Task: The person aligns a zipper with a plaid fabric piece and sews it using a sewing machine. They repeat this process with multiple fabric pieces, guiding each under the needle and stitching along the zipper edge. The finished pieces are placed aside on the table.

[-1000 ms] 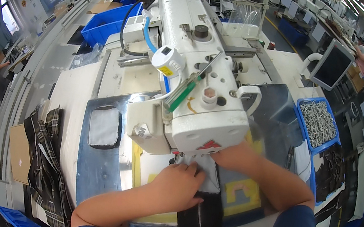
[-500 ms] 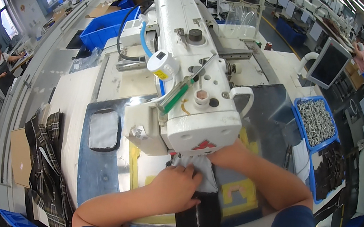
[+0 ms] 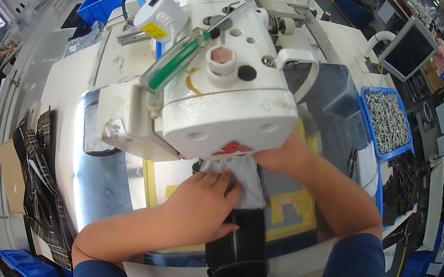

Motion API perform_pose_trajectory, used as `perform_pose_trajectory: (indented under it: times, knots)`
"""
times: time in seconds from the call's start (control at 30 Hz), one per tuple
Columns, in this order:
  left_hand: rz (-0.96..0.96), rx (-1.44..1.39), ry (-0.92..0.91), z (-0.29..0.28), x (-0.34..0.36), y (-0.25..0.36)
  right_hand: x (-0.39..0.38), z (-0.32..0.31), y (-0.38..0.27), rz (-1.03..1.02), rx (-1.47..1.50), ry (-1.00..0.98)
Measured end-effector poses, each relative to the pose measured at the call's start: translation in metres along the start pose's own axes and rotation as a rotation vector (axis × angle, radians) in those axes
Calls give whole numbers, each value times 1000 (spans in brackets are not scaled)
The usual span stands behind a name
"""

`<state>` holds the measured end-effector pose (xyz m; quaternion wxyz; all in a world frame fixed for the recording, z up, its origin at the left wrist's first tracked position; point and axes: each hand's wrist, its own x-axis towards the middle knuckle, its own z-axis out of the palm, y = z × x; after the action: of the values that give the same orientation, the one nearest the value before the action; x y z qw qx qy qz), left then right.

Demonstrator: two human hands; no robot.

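A white fabric piece (image 3: 251,189) with a dark edge lies under the head of a white industrial sewing machine (image 3: 225,121). Below it, a black strap-like piece (image 3: 237,238) runs toward my body. My left hand (image 3: 202,203) rests on the white fabric, fingertips pressing down near the needle area and thumb out over the black piece. On the other side, my right hand (image 3: 283,157) reaches in beside the machine head at the fabric's right edge; its fingertips are hidden. A green-handled screwdriver (image 3: 174,63) leans on the machine head.
Dark plaid fabric (image 3: 44,185) lies at the left. At the right stand a blue tray of metal rings (image 3: 386,122), dark scraps (image 3: 404,189) and a monitor (image 3: 408,49). Yellow tape (image 3: 295,209) marks the machine plate. Other people work at far left and far right.
My view has moved closer, so the machine head looks larger. Both hands stay at the white fabric, with the left fingers lying slightly flatter on it.
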<state>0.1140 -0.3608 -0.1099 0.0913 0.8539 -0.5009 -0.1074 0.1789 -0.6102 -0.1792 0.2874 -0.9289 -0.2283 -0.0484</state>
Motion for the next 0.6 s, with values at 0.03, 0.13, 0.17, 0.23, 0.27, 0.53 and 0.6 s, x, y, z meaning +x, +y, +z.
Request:
perform_pose_trajectory:
  times: [0.03,0.13,0.17,0.23,0.27,0.53,0.6]
  knots:
    - [14,0,15,2,0,1,-2,1,5,-9,-8,9]
    - [40,-5,50,5,1,3,-5,5,13,-5,-26,30]
    - [49,-7,62,5,2,3,-5,2,12,16,-32,20]
    - [44,-13,83,8,2,5,-6,1,10,52,-24,9]
    - [43,-13,94,9,2,6,-6,1,9,66,-12,12]
    - [123,-91,292,-6,-14,29,-13,-31,-12,123,86,-70]
    - [182,-113,340,-6,-30,38,-16,-54,-34,149,67,-162]
